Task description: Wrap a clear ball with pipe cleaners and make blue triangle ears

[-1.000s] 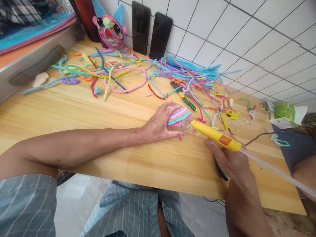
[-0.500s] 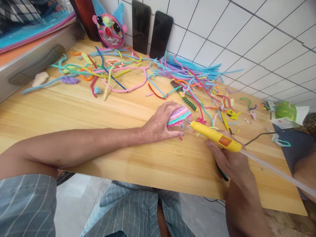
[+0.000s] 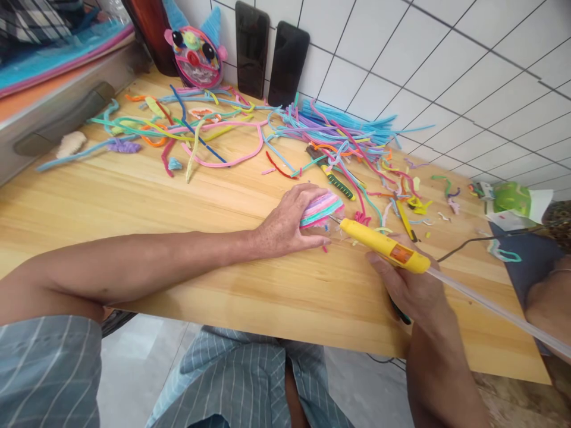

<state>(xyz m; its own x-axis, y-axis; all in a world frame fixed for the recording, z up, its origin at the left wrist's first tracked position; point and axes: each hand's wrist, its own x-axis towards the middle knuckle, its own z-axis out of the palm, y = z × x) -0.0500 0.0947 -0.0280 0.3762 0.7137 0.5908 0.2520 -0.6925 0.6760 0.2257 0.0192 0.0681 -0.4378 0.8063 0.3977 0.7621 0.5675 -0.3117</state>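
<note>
My left hand (image 3: 297, 220) is curled round a small piece striped in purple, pink and turquoise pipe cleaners (image 3: 325, 209), keeping it on the wooden table. In my right hand (image 3: 410, 279) is a yellow hot glue gun (image 3: 383, 245), with a long clear glue stick (image 3: 486, 303) sticking out of its back end. The metal nozzle points left and reaches the lower right edge of the striped piece; whether it touches cannot be made out. My fingers hide the left part of the piece, and the right fingers are mostly behind the glue gun.
Green-handled pliers (image 3: 336, 183), a yellow cutter (image 3: 405, 220) and a pile of pipe cleaners (image 3: 348, 125) lie beyond my hands. Two phones (image 3: 288, 62) and a pipe-cleaner face (image 3: 196, 53) lean at the wall. Another person's arm (image 3: 551, 306) is at the right edge.
The whole view has shifted very slightly. Both hands, the striped piece and the glue gun keep nearly the same positions relative to each other.
</note>
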